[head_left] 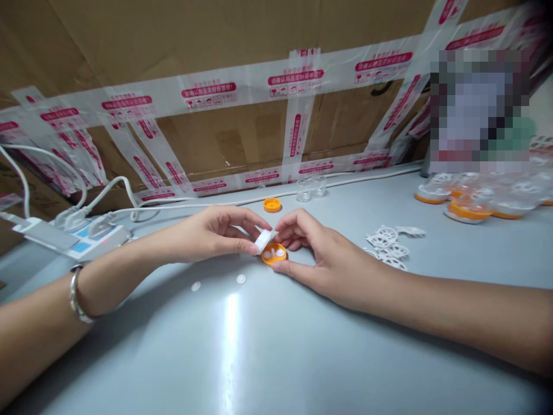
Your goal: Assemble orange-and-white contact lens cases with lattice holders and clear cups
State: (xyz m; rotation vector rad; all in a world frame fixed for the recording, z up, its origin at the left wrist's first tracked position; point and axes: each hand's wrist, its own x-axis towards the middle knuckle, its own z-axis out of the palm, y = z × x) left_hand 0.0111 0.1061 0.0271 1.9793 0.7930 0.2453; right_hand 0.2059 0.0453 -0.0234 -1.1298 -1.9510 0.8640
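Note:
My left hand (231,230) pinches a small white plastic part (264,240), held tilted above the left rim of a round orange cap (273,254). That cap rests in the fingers of my right hand (305,245), thumb at its near side. Small white pieces, gear-like, show inside the cap. Two small white gears (241,279) lie apart on the table, nearer to me and left of the cap. Farther back stands another round orange cap (272,205).
White spoked plastic pieces (389,245) lie loosely at the right. Clear round pieces (311,189) stand at the back; several clear-and-orange assemblies (470,208) crowd the far right. A power strip (93,237) with cables sits left. A taped cardboard box (250,138) walls the back.

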